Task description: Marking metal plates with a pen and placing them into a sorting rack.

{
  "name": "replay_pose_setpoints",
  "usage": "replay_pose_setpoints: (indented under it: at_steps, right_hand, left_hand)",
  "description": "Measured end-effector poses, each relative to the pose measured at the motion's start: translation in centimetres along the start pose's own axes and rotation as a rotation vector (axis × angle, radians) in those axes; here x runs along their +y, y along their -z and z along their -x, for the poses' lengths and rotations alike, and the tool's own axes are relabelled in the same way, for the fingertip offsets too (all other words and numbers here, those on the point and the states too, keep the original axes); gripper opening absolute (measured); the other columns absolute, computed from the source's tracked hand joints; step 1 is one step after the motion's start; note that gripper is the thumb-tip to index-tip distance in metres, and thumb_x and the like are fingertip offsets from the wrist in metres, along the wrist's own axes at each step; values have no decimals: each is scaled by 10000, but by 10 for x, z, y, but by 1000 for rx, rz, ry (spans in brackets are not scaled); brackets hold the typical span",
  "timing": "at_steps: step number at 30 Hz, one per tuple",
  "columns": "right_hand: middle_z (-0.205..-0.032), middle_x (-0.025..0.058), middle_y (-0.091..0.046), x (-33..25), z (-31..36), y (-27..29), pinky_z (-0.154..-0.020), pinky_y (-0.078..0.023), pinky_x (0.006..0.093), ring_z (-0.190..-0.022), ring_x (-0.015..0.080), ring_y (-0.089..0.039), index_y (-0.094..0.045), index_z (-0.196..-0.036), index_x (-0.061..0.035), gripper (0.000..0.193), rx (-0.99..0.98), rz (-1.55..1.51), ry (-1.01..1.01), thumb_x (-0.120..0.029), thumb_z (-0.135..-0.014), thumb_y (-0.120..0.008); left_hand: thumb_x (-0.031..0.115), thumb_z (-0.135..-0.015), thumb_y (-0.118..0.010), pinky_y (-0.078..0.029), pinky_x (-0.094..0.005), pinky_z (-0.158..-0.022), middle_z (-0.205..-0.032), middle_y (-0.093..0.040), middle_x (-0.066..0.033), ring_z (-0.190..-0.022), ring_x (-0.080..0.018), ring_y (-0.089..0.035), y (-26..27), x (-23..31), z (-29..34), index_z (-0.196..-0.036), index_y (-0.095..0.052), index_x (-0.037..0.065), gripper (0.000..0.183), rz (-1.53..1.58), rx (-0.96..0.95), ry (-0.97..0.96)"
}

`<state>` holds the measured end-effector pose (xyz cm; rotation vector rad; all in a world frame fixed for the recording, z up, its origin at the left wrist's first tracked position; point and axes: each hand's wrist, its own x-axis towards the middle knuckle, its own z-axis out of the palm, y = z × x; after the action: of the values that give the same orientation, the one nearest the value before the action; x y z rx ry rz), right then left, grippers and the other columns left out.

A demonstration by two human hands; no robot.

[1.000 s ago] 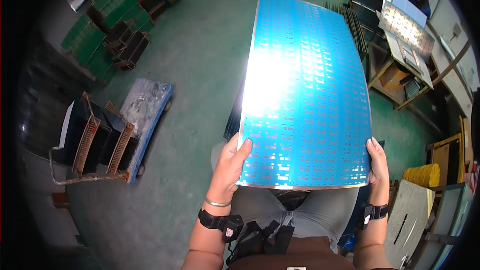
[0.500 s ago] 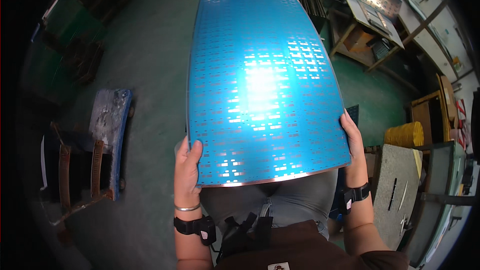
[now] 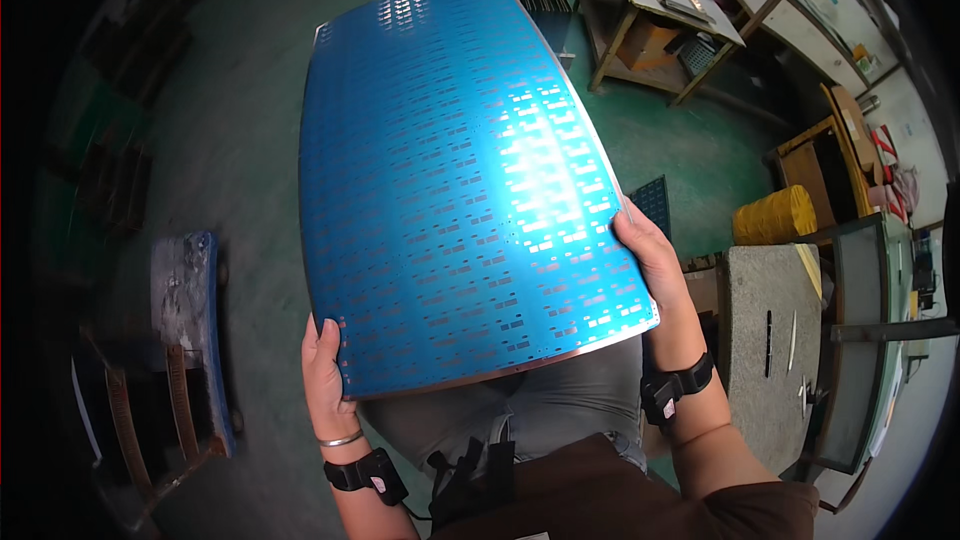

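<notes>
A large, thin blue panel (image 3: 420, 200) with a copper-coloured edge and rows of small metallic pads, like a circuit board sheet, spans the space in front of me. My left hand (image 3: 323, 370) grips its near left corner, thumb on the top face and fingers underneath. On the right edge, a little up from the near corner, my right hand (image 3: 655, 265) is closed on the panel, thumb on top. The panel is held above my lap and tilts to the left. Light glares off its right half. The fingers beneath it are hidden.
To the right stands a grey-topped table (image 3: 745, 310) with a black pen (image 3: 769, 343). Beyond it is a yellow roll (image 3: 775, 215). A wooden workbench (image 3: 665, 0) holding another panel is at the far right. A rack (image 3: 180, 410) and blue-edged board (image 3: 190, 290) are at left.
The panel has turned anticlockwise and shifted left with both hands still on it. The glare has moved to its right side. The surroundings on the right have slid left in view.
</notes>
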<state>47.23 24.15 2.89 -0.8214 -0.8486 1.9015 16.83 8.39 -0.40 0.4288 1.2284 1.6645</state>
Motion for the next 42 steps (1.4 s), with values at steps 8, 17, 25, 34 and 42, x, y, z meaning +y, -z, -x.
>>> replay_pose_setpoints:
  at_steps: [8, 17, 25, 34, 42]
  right_hand:
    - [-1043, 124, -612, -29, -2, -13, -793, -498, 279, -889, 155, -614, -474, -1201, 46, 403, 28, 214, -26, -143, -862, -584]
    - [-994, 48, -595, -17, -5, -28, -793, -431, 226, -877, 79, -530, -512, -1154, 35, 293, 202, 794, 271, -142, -920, -513]
    - [-954, 109, -635, 85, -46, -39, -684, -472, 225, -775, 105, -587, -463, -1228, 72, 352, 311, 893, 406, -63, -907, -516]
    - [-1046, 243, -605, 169, -77, -31, -803, -470, 296, -944, 244, -633, -455, -1258, 21, 366, 309, 1029, 383, -24, -895, -463]
    - [-1277, 183, -487, 157, -112, -31, -988, -350, 276, -1182, 189, -465, -392, -1281, 99, 402, 292, 759, 160, 50, -886, -450]
  left_hand:
    - [294, -921, -528, -386, -147, -447, -733, -515, 60, -535, -2, -472, 3, -36, -38, -936, -537, 81, 214, -308, -77, 213]
    - [176, -916, -505, -490, -224, -650, -984, -633, -65, -782, -105, -606, 19, -130, -96, -1152, -564, 82, 261, -553, -35, 194]
    - [67, -896, -501, -503, -244, -669, -907, -649, -72, -746, -110, -608, 32, -175, -130, -1084, -588, 28, 211, -666, -26, 119]
    - [38, -875, -498, -504, -277, -691, -871, -660, -108, -753, -166, -629, 26, -195, -154, -996, -619, 8, 174, -883, -12, -147]
    - [58, -798, -568, -354, -424, -980, -1186, -509, -148, -1185, -347, -419, -14, -199, -168, -992, -610, 52, 199, -1219, -43, -438]
